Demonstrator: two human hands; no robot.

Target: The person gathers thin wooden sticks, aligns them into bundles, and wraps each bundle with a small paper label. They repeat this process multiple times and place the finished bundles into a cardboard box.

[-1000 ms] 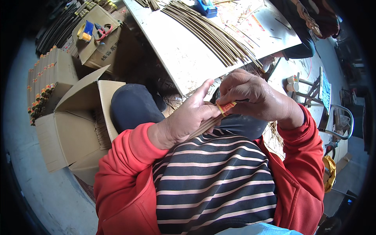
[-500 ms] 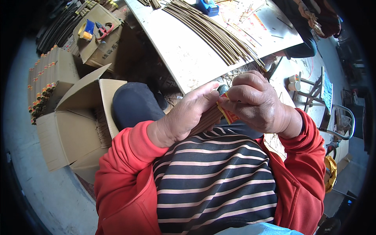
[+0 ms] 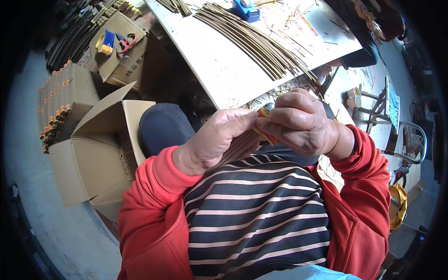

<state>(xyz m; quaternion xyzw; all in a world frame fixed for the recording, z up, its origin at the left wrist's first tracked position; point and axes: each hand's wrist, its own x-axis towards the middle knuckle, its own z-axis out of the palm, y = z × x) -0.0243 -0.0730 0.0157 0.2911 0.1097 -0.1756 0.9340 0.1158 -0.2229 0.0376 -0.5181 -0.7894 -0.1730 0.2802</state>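
Note:
My left hand (image 3: 214,142) grips a bundle of thin brown sticks (image 3: 239,148) held close against my striped shirt. My right hand (image 3: 303,122) closes over the bundle's upper end, where a red and yellow paper band (image 3: 264,113) wraps around the sticks. The two hands touch each other at the band. Most of the bundle is hidden under my fingers. Both arms wear red sleeves.
A white table (image 3: 224,70) ahead carries a long fan of brown sticks (image 3: 256,42) and a blue tape dispenser (image 3: 246,9). At my left stands an open cardboard box (image 3: 93,154); beyond it, banded bundles (image 3: 53,109) and a box with scissors (image 3: 123,42). Stools (image 3: 373,100) at right.
Both hands have shifted slightly together on the bundle; my right hand has turned over its end, covering more of the band.

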